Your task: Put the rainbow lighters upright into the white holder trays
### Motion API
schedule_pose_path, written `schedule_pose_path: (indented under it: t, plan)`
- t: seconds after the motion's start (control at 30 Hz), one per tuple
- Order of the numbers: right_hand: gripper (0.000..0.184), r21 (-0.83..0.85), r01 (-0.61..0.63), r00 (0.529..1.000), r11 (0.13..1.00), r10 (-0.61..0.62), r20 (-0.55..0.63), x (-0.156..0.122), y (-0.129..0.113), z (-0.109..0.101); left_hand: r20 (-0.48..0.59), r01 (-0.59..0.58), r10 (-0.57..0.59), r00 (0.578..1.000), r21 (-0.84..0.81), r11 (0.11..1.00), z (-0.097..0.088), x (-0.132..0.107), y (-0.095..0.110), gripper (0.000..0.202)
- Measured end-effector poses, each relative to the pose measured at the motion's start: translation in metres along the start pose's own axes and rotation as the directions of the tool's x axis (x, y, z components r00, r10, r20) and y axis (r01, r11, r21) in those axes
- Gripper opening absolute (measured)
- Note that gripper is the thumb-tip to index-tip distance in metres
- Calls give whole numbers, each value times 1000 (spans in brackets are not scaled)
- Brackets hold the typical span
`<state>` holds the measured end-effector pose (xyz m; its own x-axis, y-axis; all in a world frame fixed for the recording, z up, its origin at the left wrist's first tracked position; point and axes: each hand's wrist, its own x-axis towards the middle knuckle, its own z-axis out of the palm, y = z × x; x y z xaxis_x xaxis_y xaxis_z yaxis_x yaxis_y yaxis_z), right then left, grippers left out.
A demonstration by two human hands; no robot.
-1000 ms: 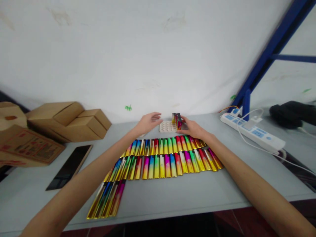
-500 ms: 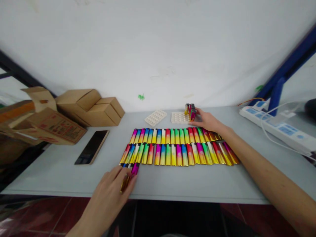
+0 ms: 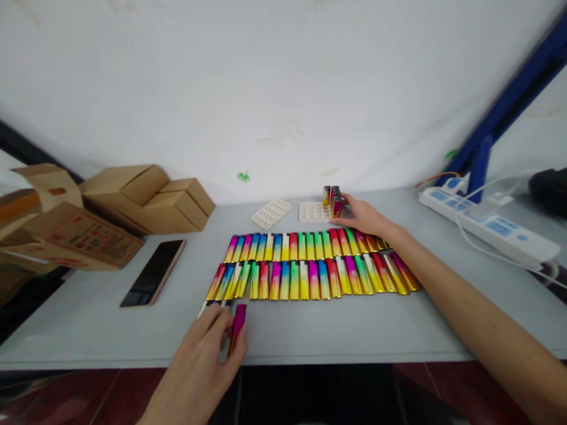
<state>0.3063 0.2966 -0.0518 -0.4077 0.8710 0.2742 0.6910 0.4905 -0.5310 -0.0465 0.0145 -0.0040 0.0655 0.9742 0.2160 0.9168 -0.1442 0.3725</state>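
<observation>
- Tabletop [image 3: 110, 330], pale grey against a white wall, carries everything. Cardboard boxes [image 3: 146, 198] sit at its far left and a white power strip [image 3: 487, 227] at its far right.
- Rows of lighters [image 3: 310, 262], foil-bright, lie side by side across the middle in two tidy bands. The right forearm passes over their right end, and I'd keep it lifted so nothing gets nudged.
- Phone [image 3: 153, 273] lies flat, left of the rows.
- Empty tray [image 3: 271, 213] and a second tray [image 3: 312, 211] sit at the back. Upright lighters [image 3: 333, 196] stand at the second tray's right end.
- Right hand [image 3: 365, 217] rests against those upright lighters. I cannot tell whether it pinches one.
- Left hand [image 3: 201, 360] is at the near edge, fingers and thumb closed around a few loose lighters [image 3: 238, 323], the magenta one showing. Foil looks slick, so I'd square the bunch before lifting it, or one may slide off the edge.
</observation>
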Motion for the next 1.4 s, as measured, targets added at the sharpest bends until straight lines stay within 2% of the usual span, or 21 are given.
schedule_pose_path:
  t: [0.1,0.17,0.23,0.3,0.37,0.43,0.5,0.63,0.77,0.87,1.07,1.3,1.4]
  plan:
    - [89,-3,1,1000,1000,-1,4,0,0,1,-25,-11,7,1000,-164,986,-10,1,8,17]
    - [89,-10,-3,1000,1000,3,6,0,0,1,41,-4,17,999,-294,956,-18,6,13,16]
    - [88,-10,-2,1000,1000,2,3,-1,-1,0,153,44,27,988,-441,897,-23,16,18,22]
    - [86,-5,1,1000,1000,-1,2,-1,-3,0,219,107,28,975,-576,811,-24,31,23,27]
    - [86,-3,0,1000,1000,0,1,-1,-4,-1,217,143,10,976,-676,723,-22,51,27,31]
    - [86,1,1,1000,1000,-1,3,-1,-5,-1,198,152,-9,980,-723,674,-17,75,30,30]
    - [85,5,4,1000,1000,-4,5,-1,-5,-1,175,119,13,985,-722,681,-11,102,31,31]
    - [84,6,10,1000,1000,-10,2,0,-5,0,90,-13,98,991,-668,744,3,150,33,46]
    - [82,1,27,1000,1000,-27,-10,-1,-6,1,8,-114,138,990,-519,847,12,180,36,50]
    - [83,-17,14,1000,1000,-14,-5,-1,-6,0,-1,-132,147,989,-449,884,16,188,38,48]
    - [85,-38,11,1000,999,-11,10,-1,-3,0,-14,-167,175,984,-380,910,17,187,37,41]
    - [84,-43,15,1000,999,-14,21,-1,-4,-1,-47,-134,126,991,-375,917,21,186,31,46]
    - [84,-22,10,1000,1000,-9,15,-1,-5,-1,-33,-130,129,991,-435,891,22,187,32,46]
